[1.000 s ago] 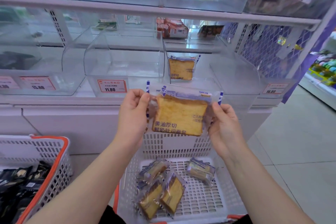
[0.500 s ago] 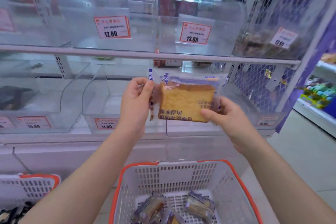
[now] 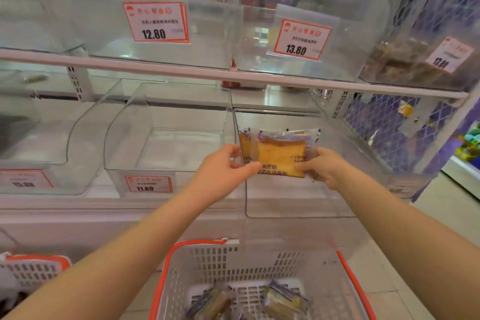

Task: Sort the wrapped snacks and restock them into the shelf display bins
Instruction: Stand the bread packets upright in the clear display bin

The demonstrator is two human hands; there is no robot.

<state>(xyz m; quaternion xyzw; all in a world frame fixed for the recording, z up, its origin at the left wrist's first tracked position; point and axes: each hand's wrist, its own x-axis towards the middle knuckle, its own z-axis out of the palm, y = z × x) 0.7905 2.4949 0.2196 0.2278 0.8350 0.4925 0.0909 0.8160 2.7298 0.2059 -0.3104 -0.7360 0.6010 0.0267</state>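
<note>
A wrapped slice of toast bread point(image 3: 281, 156) in clear plastic with blue print is held upright inside the front of a clear display bin point(image 3: 298, 205) on the lower shelf. My left hand point(image 3: 223, 171) pinches its left edge and my right hand point(image 3: 324, 166) pinches its right edge. Another wrapped slice point(image 3: 244, 145) stands just behind it in the same bin. Below, a white basket with an orange rim point(image 3: 179, 254) holds several more wrapped slices point(image 3: 283, 301).
A clear bin tagged 11.80 point(image 3: 161, 138) sits to the left. Upper shelf bins carry tags 12.80 point(image 3: 155, 22) and 13.80 point(image 3: 301, 39). A second orange-rimmed basket point(image 3: 31, 267) stands at the lower left. A white mesh side panel point(image 3: 384, 122) closes the shelf's right end.
Both hands carried the wrapped slice up from above the basket and forward into the lower shelf bin. The view tilted upward toward the shelves.
</note>
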